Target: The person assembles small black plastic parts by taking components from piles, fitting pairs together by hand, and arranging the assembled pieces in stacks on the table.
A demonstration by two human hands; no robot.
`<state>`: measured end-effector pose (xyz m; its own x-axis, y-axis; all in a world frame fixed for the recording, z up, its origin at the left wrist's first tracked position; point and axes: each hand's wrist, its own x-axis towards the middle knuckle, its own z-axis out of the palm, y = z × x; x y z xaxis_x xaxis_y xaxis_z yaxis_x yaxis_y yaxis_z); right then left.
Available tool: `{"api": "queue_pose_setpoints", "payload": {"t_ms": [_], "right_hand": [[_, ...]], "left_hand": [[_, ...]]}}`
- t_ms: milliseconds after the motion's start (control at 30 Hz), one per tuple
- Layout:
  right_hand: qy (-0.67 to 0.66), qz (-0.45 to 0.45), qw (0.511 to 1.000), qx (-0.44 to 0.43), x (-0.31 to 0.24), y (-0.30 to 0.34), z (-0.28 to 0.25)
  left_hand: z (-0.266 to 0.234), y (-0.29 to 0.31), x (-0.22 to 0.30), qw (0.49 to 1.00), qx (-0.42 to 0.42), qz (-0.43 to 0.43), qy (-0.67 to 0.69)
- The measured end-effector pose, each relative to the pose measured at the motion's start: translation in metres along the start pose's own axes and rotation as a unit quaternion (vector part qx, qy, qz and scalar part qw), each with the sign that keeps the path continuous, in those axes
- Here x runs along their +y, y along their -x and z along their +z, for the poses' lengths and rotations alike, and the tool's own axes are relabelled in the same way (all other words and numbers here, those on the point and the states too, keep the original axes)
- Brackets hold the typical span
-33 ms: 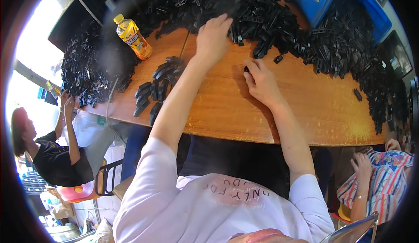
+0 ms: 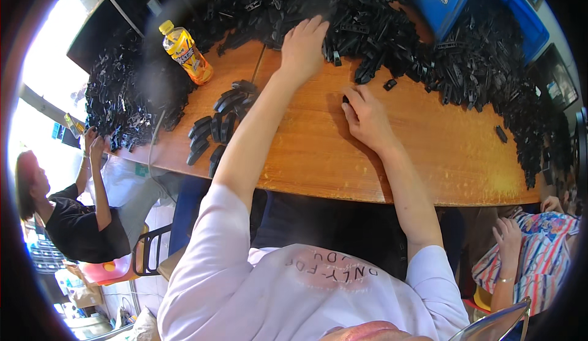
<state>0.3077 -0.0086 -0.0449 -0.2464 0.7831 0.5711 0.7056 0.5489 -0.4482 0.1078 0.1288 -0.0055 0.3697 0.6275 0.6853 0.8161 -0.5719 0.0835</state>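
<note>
My left hand (image 2: 302, 48) reaches to the near edge of a big heap of small black plastic parts (image 2: 275, 1), its fingers slightly apart over the pieces. What lies under its fingertips is hidden. Lower and to the right, my right hand (image 2: 370, 120) is closed just above the wooden table (image 2: 306, 151). Between its thumb and fingers shows the end of a small black plastic part (image 2: 346, 98); the rest of it is covered. Left of my left forearm lies a small group of curved black pieces (image 2: 199, 134), some side by side.
A bottle with a yellow cap (image 2: 188, 56) stands at the left. Blue bins (image 2: 441, 1) rise behind the heap at the right. One loose black part (image 2: 501, 134) lies near the right pile. A person in black (image 2: 86, 221) sits left, another in stripes (image 2: 533, 258) right.
My left hand has shifted slightly away from me and to the right along the heap's edge. My right hand stays almost where it was, with the small black part.
</note>
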Motion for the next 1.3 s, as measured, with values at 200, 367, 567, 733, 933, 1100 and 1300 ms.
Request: {"api": "queue_pose_setpoints", "payload": {"t_ms": [200,367,567,733,933,1100,1300], "right_hand": [[-0.044,-0.005,0.998,0.049,0.008,-0.004,0.001],[-0.078,-0.043,0.993,0.074,0.009,-0.004,0.0],[-0.074,-0.014,0.997,0.0,0.011,0.0,-0.008],[-0.013,0.022,0.998,-0.054,0.012,-0.003,-0.018],[0.009,0.04,0.996,-0.081,0.013,-0.003,-0.027],[0.033,0.042,0.995,-0.082,0.016,-0.003,-0.028],[-0.036,-0.022,0.999,-0.033,0.002,-0.002,-0.022]], "left_hand": [[0.049,-0.024,-0.029,0.977,-0.168,-0.125,-0.051],[0.036,0.012,0.001,0.96,-0.24,-0.141,0.009],[-0.017,0.053,0.03,0.959,-0.276,-0.055,0.017],[-0.053,0.078,0.05,0.981,-0.16,-0.106,-0.001],[-0.044,0.075,0.082,0.972,-0.128,-0.075,0.182],[-0.042,0.082,0.07,0.954,-0.148,-0.112,0.235],[-0.07,0.106,0.061,0.919,-0.172,-0.174,0.31]]}}
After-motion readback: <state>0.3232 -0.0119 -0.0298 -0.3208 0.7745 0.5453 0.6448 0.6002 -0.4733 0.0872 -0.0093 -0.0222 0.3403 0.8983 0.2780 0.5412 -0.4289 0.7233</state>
